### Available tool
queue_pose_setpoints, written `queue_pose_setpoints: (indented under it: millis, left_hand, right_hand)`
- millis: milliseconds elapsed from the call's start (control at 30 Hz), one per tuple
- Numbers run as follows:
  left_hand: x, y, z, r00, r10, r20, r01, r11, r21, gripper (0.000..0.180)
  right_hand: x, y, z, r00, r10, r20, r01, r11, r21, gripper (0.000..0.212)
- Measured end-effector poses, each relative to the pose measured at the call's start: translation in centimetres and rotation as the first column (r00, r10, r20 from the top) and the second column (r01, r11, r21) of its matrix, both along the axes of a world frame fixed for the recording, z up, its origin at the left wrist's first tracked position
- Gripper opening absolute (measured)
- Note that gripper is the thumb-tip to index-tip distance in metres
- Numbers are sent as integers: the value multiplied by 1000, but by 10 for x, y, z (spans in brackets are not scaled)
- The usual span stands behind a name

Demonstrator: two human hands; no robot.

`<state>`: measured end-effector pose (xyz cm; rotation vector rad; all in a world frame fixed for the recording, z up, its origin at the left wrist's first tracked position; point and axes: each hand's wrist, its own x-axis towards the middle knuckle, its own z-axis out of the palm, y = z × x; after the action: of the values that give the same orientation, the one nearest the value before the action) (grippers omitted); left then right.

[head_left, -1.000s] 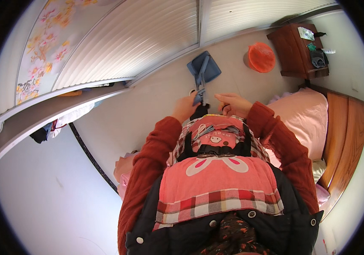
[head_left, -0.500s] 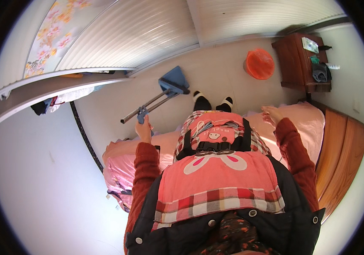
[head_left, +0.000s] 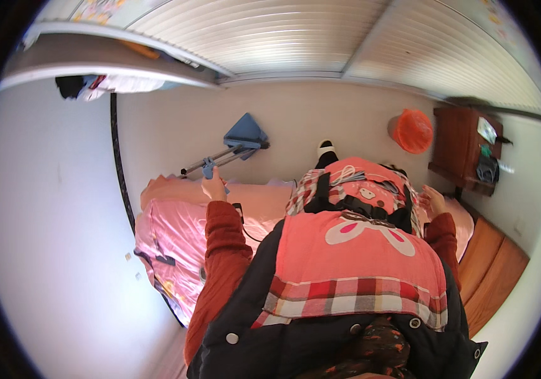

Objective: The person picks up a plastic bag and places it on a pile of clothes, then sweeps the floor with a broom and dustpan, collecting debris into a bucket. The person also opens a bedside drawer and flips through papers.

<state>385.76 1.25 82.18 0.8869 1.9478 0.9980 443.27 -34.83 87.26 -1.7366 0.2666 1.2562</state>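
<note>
My left hand [head_left: 215, 187] is closed round the blue grip at the upper ends of two grey poles, left of my body. Those poles lead to a blue dustpan [head_left: 245, 131], with what looks like a broom head [head_left: 255, 150] beside it, low over the floor or resting on it; I cannot tell which. On the other side, my right hand [head_left: 433, 202] hangs by the hip of my pink apron [head_left: 352, 252], its fingers loosely extended and holding nothing. A white cable and grey items stick out of the apron's pocket [head_left: 359, 180].
A bed with pink covers [head_left: 176, 221] runs close behind my legs. An orange-red bin [head_left: 414, 131] stands on the floor [head_left: 321, 110] ahead to the right, beside a dark red cabinet [head_left: 457, 142] bearing small items. Ribbed sliding doors [head_left: 270, 41] line the far side; shelves [head_left: 125, 66] hold clothes at left.
My body and view have turned and shifted, so the bin and cabinet sit lower and farther right. The dustpan stays in my left hand; my right hand has dropped closer to my hip.
</note>
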Motion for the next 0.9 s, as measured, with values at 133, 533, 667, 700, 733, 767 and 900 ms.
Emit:
queue_pose_setpoints:
  millis: [133,533,667,700,733,767,900]
  left_hand:
    - [-18,-18,-4,993,92,69,-94,995,28,25]
    - [-20,-48,3,961,262,85,-269,960,80,25]
    - [-19,-58,7,941,314,125,-324,943,71,24]
    - [-19,-60,8,942,313,121,-324,943,76,23]
    - [-18,-63,9,944,309,113,-319,944,85,23]
    - [-18,-66,10,944,309,110,-319,943,89,22]
    - [-16,-84,15,937,327,124,-341,933,116,20]
  right_hand:
    - [11,32,15,999,26,25,-26,999,-20,27]
    - [35,97,42,982,189,18,-190,980,63,28]
    - [43,108,44,971,235,32,-237,968,82,29]
    - [45,110,43,969,244,37,-247,965,88,29]
    - [49,113,43,965,260,40,-263,960,102,29]
    - [53,115,41,964,263,33,-265,959,98,28]
    - [69,129,33,951,308,9,-306,943,130,27]
